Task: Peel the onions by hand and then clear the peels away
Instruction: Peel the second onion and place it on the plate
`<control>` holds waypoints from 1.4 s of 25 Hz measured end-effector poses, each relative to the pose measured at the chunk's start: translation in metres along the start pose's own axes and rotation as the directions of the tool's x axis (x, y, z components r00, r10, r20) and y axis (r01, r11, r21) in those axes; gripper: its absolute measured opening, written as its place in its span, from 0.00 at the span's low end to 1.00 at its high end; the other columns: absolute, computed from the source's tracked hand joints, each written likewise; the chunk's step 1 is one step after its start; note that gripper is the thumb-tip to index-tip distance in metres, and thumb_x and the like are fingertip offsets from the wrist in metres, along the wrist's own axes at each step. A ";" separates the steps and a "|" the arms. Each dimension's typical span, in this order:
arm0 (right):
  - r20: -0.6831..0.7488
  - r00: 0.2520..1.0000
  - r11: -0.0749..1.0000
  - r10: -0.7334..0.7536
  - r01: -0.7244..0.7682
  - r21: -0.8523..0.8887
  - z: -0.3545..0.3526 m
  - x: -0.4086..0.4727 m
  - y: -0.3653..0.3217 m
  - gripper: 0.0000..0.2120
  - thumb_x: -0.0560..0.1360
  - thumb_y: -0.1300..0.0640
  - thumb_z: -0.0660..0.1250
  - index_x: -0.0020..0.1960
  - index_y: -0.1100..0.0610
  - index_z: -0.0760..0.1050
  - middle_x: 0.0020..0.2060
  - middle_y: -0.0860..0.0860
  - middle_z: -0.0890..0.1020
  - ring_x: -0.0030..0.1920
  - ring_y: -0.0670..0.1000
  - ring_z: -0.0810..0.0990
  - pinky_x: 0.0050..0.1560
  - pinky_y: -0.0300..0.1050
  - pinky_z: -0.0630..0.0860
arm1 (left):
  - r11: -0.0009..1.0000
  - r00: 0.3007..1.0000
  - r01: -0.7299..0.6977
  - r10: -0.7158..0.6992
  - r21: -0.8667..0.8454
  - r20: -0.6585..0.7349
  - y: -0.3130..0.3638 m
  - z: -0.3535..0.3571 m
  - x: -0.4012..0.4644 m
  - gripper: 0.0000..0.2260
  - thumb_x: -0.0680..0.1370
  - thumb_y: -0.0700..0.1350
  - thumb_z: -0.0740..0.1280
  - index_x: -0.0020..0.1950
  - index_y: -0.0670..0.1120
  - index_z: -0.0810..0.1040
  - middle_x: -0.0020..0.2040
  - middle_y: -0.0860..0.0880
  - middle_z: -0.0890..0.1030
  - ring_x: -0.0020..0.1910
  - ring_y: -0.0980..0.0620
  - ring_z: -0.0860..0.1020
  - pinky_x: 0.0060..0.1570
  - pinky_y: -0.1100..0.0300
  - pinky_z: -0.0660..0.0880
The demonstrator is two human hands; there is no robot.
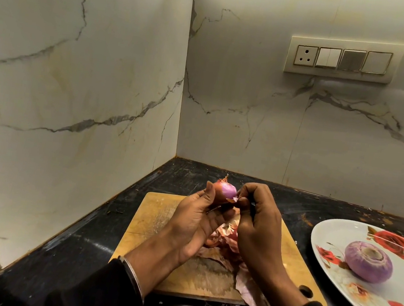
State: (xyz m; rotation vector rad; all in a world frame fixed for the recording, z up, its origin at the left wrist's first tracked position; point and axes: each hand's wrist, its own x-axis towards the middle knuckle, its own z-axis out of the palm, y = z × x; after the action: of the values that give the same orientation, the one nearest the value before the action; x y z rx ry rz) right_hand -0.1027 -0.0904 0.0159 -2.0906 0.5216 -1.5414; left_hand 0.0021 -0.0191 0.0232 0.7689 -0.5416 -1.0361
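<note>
Dark counter (94,236), cutting board (157,214) under both hands, a flowered plate (335,233) off to the right carrying one peeled onion (368,261). Peels (225,237) pile beneath. Left hand (193,219) cradles the half-skinned onion (225,190), palm up; right hand (259,219) pinches a loose flap of skin. Best pull along the curve, turning the onion.
</note>
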 end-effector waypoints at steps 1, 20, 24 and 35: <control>-0.007 1.000 1.000 0.008 -0.008 0.015 0.000 0.000 0.000 0.14 0.74 0.76 0.61 0.45 0.56 0.72 0.39 0.51 0.77 0.40 0.48 0.75 0.38 0.39 0.74 | 1.000 1.000 -0.005 0.005 0.001 -0.004 0.001 0.001 0.000 0.20 0.77 0.50 0.63 0.59 0.34 0.79 0.60 0.34 0.80 0.53 0.43 0.81 0.54 0.53 0.80; 0.051 0.991 0.984 0.123 -0.128 0.125 -0.003 0.000 -0.005 0.12 0.78 0.72 0.62 0.45 0.56 0.72 0.33 0.48 0.75 0.33 0.43 0.73 0.31 0.34 0.71 | 0.998 0.999 -0.033 0.034 0.057 -0.029 -0.001 0.002 0.000 0.24 0.75 0.55 0.62 0.63 0.38 0.76 0.59 0.35 0.81 0.53 0.42 0.84 0.53 0.52 0.82; 0.078 0.987 0.978 0.144 -0.154 0.140 -0.003 0.003 -0.005 0.13 0.78 0.72 0.60 0.44 0.54 0.71 0.33 0.48 0.74 0.33 0.43 0.72 0.31 0.37 0.71 | 0.997 0.999 -0.021 0.024 0.079 -0.030 -0.002 0.002 -0.001 0.25 0.77 0.56 0.60 0.63 0.38 0.76 0.57 0.36 0.83 0.54 0.42 0.84 0.54 0.52 0.82; 0.078 0.988 0.980 0.131 -0.141 0.138 -0.006 0.005 -0.008 0.15 0.76 0.75 0.57 0.43 0.56 0.69 0.33 0.53 0.73 0.32 0.45 0.69 0.31 0.40 0.69 | 0.998 0.998 0.057 -0.057 -0.016 -0.032 0.001 0.003 -0.004 0.23 0.83 0.56 0.53 0.63 0.39 0.74 0.54 0.35 0.84 0.48 0.44 0.85 0.49 0.54 0.83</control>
State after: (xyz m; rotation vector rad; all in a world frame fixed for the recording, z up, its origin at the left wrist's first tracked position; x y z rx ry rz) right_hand -0.1070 -0.0883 0.0260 -1.9493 0.5023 -1.3833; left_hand -0.0011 -0.0157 0.0254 0.7906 -0.4862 -1.0775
